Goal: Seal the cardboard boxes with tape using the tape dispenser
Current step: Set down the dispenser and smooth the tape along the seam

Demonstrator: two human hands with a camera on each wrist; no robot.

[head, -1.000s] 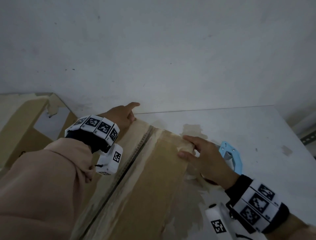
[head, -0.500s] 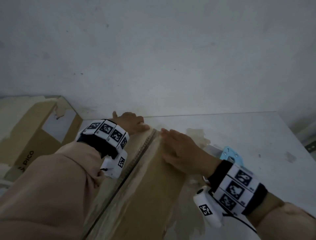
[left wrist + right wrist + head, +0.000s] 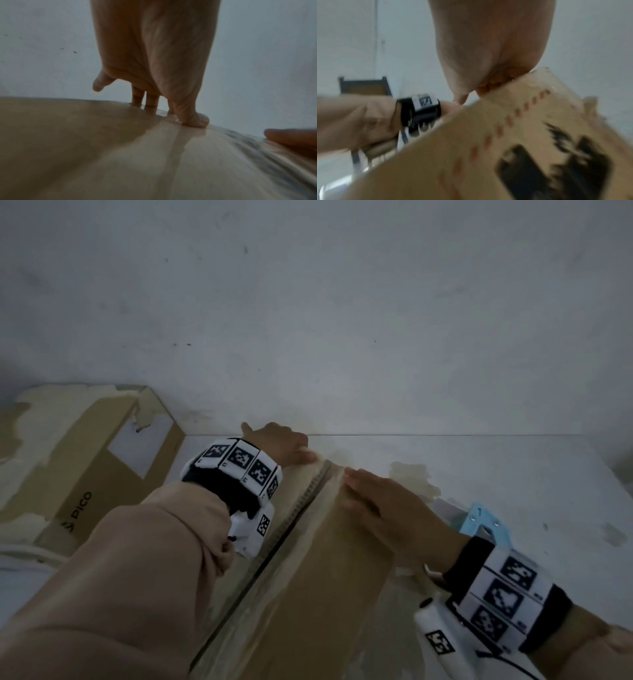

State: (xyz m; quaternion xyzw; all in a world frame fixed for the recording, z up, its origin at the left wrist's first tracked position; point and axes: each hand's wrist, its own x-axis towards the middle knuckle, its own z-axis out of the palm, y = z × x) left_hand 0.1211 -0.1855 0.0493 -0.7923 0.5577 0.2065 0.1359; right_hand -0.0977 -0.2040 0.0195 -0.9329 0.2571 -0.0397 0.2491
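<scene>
A brown cardboard box [image 3: 325, 594] lies on the white table with its two top flaps closed, and the seam [image 3: 301, 508] runs diagonally away from me. My left hand [image 3: 281, 445] holds the far end of the left flap: the thumb [image 3: 197, 120] presses on top while the fingers reach down over the far edge. My right hand [image 3: 373, 498] lies flat with straight fingers on the right flap beside the seam. The blue tape dispenser [image 3: 479, 520] rests on the table behind my right wrist, and neither hand touches it.
A second, torn cardboard box [image 3: 85, 474] printed PICO stands at the left against the wall. The white table [image 3: 513, 467] stretches to the right and bears a patch of tape residue [image 3: 411, 481]. A pale wall [image 3: 308, 302] closes off the back.
My right hand slid left from the box's right edge near the dispenser onto the flap by the seam. My left hand's pointing finger came down over the far edge.
</scene>
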